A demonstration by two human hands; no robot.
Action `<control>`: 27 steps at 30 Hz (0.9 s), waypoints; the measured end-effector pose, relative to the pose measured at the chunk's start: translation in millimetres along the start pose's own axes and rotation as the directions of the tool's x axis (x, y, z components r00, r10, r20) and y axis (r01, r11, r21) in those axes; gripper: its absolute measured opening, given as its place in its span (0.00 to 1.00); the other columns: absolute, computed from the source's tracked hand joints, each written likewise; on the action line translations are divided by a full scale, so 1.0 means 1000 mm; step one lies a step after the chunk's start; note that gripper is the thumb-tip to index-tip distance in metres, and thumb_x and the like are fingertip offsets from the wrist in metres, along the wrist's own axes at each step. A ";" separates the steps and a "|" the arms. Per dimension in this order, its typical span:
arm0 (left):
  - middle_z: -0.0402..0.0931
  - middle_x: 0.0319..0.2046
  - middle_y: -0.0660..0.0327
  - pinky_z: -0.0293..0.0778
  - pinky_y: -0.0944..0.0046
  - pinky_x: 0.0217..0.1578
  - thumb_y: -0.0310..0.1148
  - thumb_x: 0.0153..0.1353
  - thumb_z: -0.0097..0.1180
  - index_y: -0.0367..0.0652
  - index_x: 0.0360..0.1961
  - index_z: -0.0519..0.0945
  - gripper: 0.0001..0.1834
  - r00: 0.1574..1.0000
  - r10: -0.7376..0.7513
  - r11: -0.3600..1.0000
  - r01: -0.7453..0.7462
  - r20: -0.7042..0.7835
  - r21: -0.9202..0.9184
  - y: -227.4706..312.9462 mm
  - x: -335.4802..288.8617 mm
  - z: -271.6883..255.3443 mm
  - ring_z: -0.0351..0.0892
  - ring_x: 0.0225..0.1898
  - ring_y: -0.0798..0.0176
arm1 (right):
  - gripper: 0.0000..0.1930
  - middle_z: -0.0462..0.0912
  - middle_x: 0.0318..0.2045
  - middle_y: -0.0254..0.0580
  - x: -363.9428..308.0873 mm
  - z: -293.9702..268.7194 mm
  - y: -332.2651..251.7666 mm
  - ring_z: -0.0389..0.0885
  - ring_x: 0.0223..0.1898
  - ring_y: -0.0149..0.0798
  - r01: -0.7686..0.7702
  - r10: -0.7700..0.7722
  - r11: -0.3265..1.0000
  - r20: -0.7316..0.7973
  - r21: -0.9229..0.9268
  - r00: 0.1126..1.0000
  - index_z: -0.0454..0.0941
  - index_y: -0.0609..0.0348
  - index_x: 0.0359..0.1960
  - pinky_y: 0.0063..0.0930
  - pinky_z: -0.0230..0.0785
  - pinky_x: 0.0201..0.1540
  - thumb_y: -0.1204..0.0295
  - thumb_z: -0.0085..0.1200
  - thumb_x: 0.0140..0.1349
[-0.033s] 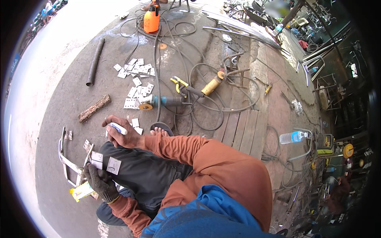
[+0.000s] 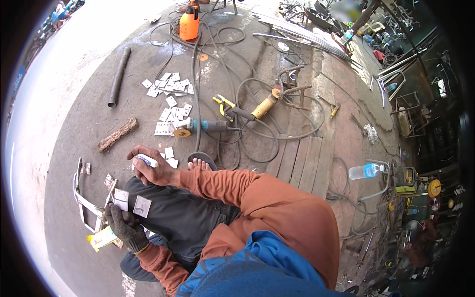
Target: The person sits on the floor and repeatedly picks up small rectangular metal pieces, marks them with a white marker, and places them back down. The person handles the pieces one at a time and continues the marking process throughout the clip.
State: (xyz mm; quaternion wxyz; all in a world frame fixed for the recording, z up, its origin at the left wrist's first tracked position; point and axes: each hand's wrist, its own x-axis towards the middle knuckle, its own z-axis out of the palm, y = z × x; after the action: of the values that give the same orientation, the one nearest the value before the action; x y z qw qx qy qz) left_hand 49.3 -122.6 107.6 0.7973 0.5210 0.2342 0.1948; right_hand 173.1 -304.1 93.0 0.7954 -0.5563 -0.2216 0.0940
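Observation:
My right hand (image 2: 154, 171), bare, is closed around a white marker pen (image 2: 147, 160) above my bent leg. Lower down, my left hand (image 2: 127, 230) wears a dark knitted glove. Its fingers are closed on the lower edge of a small pale metal plate (image 2: 120, 196). Resting on my dark trousers beside it is a second metal plate (image 2: 142, 207) with a dark hooked mark on it. A bent metal frame (image 2: 79, 190) lies left of the gloved hand, and a yellow-and-white packet (image 2: 102, 238) sits just below that frame.
Beyond my right hand are a blue angle grinder (image 2: 210, 125), several drilled plates (image 2: 170, 85), a wood piece (image 2: 118, 134) and a dark pipe (image 2: 119, 76). Cables loop around a yellow grinder (image 2: 264, 106) and yellow clamp (image 2: 223, 105). An orange sprayer (image 2: 189, 25) stands farther off; a water bottle (image 2: 365, 171) is at right.

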 end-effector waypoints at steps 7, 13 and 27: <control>0.60 0.21 0.74 0.49 0.76 0.15 0.34 0.74 0.57 0.45 0.54 0.75 0.11 1.000 -0.008 0.999 0.006 -0.030 -0.039 0.001 -0.001 0.002 0.54 0.17 0.81 | 0.17 0.76 0.19 0.34 0.000 -0.007 0.019 0.75 0.16 0.25 -0.170 0.160 0.984 0.174 0.045 0.972 0.73 0.67 0.50 0.22 0.71 0.24 0.62 0.45 0.76; 0.62 0.22 0.74 0.49 0.77 0.15 0.33 0.74 0.55 0.44 0.53 0.75 0.10 0.998 0.009 0.997 -0.014 -0.056 -0.073 0.003 -0.002 0.007 0.54 0.16 0.81 | 0.17 0.75 0.21 0.36 -0.006 -0.017 0.006 0.75 0.15 0.29 -0.323 0.264 0.935 0.328 0.142 0.907 0.74 0.65 0.46 0.24 0.73 0.22 0.60 0.45 0.76; 0.70 0.25 0.70 0.58 0.77 0.17 0.31 0.71 0.59 0.38 0.52 0.78 0.12 0.992 -0.013 0.999 0.006 -0.129 -0.054 0.005 -0.024 0.012 0.62 0.18 0.79 | 0.36 0.72 0.25 0.34 -0.021 -0.025 0.007 0.73 0.21 0.30 -0.062 0.051 0.968 0.050 0.241 0.997 0.70 0.66 0.61 0.48 0.81 0.51 0.40 0.38 0.76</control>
State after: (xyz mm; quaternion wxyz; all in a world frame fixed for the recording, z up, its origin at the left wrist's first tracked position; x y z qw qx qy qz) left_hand 36.7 -142.6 120.3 0.7950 0.4847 0.2827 0.2305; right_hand 166.4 -330.9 74.0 0.8494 -0.4588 -0.2098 0.1551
